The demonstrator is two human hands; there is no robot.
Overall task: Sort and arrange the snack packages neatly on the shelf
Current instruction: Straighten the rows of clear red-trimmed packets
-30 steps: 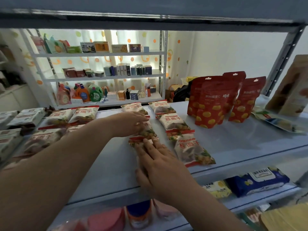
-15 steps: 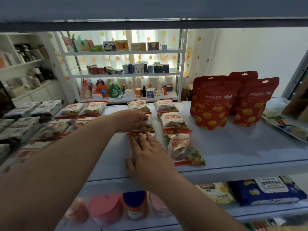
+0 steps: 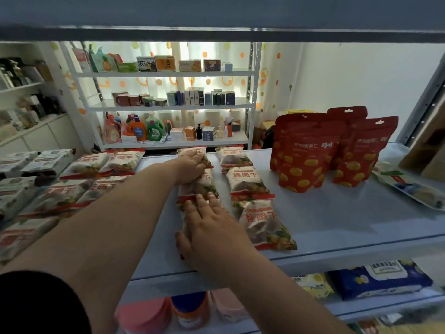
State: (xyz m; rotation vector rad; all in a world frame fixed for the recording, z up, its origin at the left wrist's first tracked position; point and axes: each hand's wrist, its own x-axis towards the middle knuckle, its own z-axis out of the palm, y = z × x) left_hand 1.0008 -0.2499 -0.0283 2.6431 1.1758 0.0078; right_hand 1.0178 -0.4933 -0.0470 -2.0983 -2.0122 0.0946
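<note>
White snack packets with red lettering lie in columns on the pale blue shelf (image 3: pixel 337 222). My left hand (image 3: pixel 191 166) reaches far back and rests flat across the far packet (image 3: pixel 192 150) and the middle packet (image 3: pixel 199 186) of one column. My right hand (image 3: pixel 209 227) lies flat, fingers straight, on the nearest packet of that column, which it mostly hides. Just to the right runs a second column of three packets (image 3: pixel 248 182), the front one (image 3: pixel 265 225) slightly askew. More of the same packets (image 3: pixel 96 165) lie at the left.
Three red stand-up pouches (image 3: pixel 310 153) stand at the back right, with a flat tray pack (image 3: pixel 409 189) and brown bags (image 3: pixel 428 145) beyond. Grey-white packets (image 3: pixel 31 162) fill the far left. The lower shelf holds jars (image 3: pixel 187 309) and a blue wipes pack (image 3: pixel 378 278).
My left hand has slid farther back along the column, from the middle packet toward the far one. My right hand stays on the near packet. The camera has shifted.
</note>
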